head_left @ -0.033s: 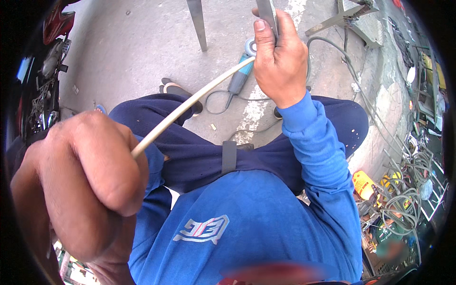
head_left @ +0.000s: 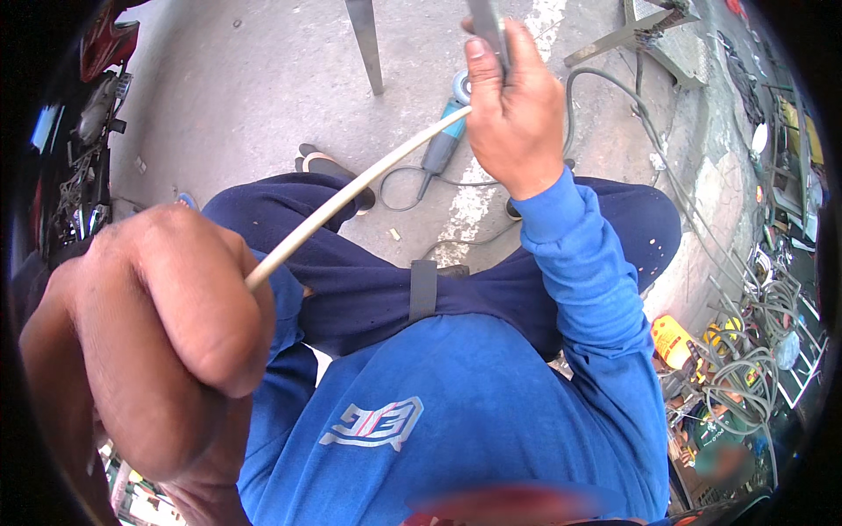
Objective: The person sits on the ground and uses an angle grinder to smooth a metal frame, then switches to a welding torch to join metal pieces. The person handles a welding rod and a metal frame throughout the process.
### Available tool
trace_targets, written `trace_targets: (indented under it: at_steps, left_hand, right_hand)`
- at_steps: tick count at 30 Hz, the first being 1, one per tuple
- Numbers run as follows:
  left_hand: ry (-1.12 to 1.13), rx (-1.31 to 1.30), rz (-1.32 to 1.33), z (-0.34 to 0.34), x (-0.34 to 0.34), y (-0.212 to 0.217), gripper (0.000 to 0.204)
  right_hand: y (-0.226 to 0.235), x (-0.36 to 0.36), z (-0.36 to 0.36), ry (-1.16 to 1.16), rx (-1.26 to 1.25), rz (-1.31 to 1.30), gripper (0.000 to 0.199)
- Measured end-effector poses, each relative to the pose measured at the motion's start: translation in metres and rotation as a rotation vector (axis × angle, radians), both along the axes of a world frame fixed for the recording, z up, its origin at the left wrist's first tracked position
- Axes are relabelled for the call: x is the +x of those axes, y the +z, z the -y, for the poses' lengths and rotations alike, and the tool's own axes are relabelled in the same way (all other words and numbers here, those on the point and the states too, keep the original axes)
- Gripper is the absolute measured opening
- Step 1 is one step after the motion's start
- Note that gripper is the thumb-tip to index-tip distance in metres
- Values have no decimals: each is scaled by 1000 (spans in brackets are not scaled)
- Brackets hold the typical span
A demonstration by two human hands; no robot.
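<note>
My left hand (head_left: 167,324), large and close at the left, is closed round one end of a pale thin rod (head_left: 351,188). The rod slants up to the right, and its far end meets the edge of my right hand (head_left: 517,123); whether it touches there I cannot tell. My right hand is wrapped round a flat grey metal bar (head_left: 488,31), thumb along one side. The bar's upper end runs out at the top edge. Beyond my right hand, a teal and grey angle grinder (head_left: 445,140) lies on the floor.
A grey metal leg (head_left: 366,48) stands at the top. A metal stand (head_left: 645,39) is at the upper right. A cable (head_left: 645,110) crosses the concrete. Tangled cables (head_left: 745,377) and a yellow container (head_left: 671,340) lie at the right, motorcycle parts (head_left: 92,140) at the left.
My right hand has shifted very slightly left, and the upper end of the metal bar has swung left with it. My left hand and the rod look nearly unchanged.
</note>
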State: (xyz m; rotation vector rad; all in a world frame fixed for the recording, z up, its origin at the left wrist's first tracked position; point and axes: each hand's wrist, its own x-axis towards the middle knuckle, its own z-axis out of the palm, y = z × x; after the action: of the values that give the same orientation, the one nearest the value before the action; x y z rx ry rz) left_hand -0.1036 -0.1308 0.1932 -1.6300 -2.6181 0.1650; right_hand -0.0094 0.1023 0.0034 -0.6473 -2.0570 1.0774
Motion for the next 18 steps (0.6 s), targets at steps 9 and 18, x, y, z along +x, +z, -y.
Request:
trace_targets:
  at_steps: [9,18]
  left_hand:
    - [-336,201,196,13,-16,-1,9]
    - [-860,820,1433,-18,-43,-54,11]
  right_hand:
    - [1,-4,4,-1,-6,-18,22]
    - [-3,-6,2,-7,-18,47,22]
